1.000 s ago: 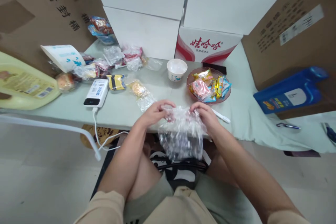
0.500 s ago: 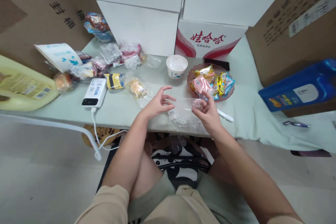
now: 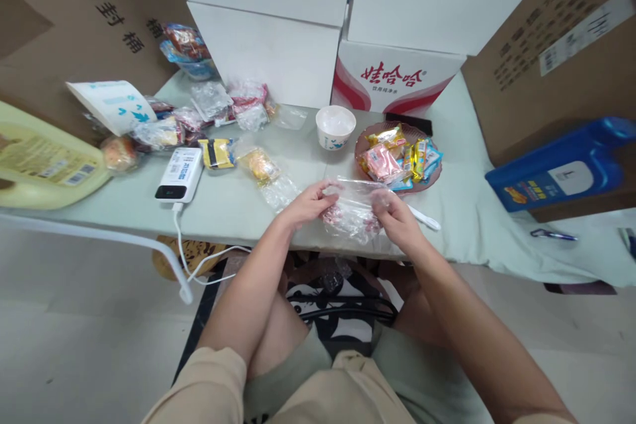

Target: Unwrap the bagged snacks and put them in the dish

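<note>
A clear plastic bag (image 3: 352, 202) with some pinkish-red print stretches between my two hands, over the table's front edge. My left hand (image 3: 314, 202) pinches its left side. On the other side my right hand (image 3: 393, 212) is closed on the bag's right edge. Just behind it stands a brown-tinted scalloped dish (image 3: 365, 139) full of small wrapped snacks (image 3: 385, 162). A white paper bowl (image 3: 336, 127) sits behind my hands. The handle of a white utensil (image 3: 424, 218) pokes out to the right of my right hand.
Left of my hands lie a clear-wrapped yellow snack (image 3: 261, 165), a yellow packet (image 3: 217, 154) and a white power bank (image 3: 179, 174) with a cable. A yellow jug (image 3: 50, 159) and blue bottle (image 3: 561, 165) flank the table. Boxes (image 3: 397, 79) line the back.
Both hands have closed on the clear bag, which is now lifted and pulled taut between them. Earlier, the left fingers were spread more apart.
</note>
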A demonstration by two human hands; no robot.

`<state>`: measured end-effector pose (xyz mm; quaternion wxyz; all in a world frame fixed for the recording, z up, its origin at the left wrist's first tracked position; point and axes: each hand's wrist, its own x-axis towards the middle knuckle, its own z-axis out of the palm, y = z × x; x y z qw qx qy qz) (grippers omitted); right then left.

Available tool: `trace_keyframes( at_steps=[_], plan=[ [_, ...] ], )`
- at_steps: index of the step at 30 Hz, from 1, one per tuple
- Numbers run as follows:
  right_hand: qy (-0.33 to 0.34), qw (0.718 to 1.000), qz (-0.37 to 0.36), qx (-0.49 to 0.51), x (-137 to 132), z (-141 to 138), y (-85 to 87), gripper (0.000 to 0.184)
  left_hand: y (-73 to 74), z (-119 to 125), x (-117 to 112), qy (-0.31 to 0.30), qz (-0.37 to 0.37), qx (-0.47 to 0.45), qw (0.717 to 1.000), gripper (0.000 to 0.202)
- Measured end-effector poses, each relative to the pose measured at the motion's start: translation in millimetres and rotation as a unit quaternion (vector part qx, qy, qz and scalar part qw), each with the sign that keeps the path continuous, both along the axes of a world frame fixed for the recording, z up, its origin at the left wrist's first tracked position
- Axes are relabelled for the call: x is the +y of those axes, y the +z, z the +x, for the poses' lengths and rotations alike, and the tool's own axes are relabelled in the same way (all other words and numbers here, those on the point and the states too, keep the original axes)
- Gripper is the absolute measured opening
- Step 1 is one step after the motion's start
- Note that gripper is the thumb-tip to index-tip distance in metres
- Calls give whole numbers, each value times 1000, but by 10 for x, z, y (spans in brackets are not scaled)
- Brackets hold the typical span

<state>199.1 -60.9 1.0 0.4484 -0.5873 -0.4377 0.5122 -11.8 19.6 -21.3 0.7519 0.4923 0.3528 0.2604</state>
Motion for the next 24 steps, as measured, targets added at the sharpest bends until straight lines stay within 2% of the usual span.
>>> trace_keyframes(
  at_steps=[2,5,7,9,10,12,13,15,17,19,21,22,24],
  plan=[
    [10,997,-4,75,-59,61,9,45,24,-27,5,0,-23,-46,999,48],
    [52,989,-25,135,-129,133,5,41,58,-60,30,-43,-46,-90,994,35],
    [46,994,-30,97,-137,147,-34,41,58,-52,49,-65,-1,-58,996,33],
    [-15,999,-26,34,-121,127,-92,39,41,-22,59,-54,63,-6,996,26],
    [-49,998,-25,10,-112,107,-116,45,32,-5,59,-43,85,16,995,27],
    [-109,994,-13,-8,-102,56,-131,61,21,20,45,-7,107,36,994,45],
    [-131,991,0,-11,-106,29,-116,61,21,25,30,22,116,40,992,49],
    [-162,985,40,-47,-125,-25,-45,43,30,23,-25,110,149,62,981,36],
    [-178,969,103,-137,-149,-81,47,25,37,19,-109,204,187,92,956,17],
    [-183,935,174,-248,-166,-145,116,17,29,34,-203,242,207,99,943,17],
    [-162,913,220,-302,-172,-217,134,14,4,79,-277,205,204,60,955,30],
    [-138,921,220,-291,-172,-253,125,13,-11,110,-300,173,192,26,966,42],
    [-65,959,182,-208,-168,-315,84,14,-35,175,-318,110,155,-45,981,64]
  ],
)
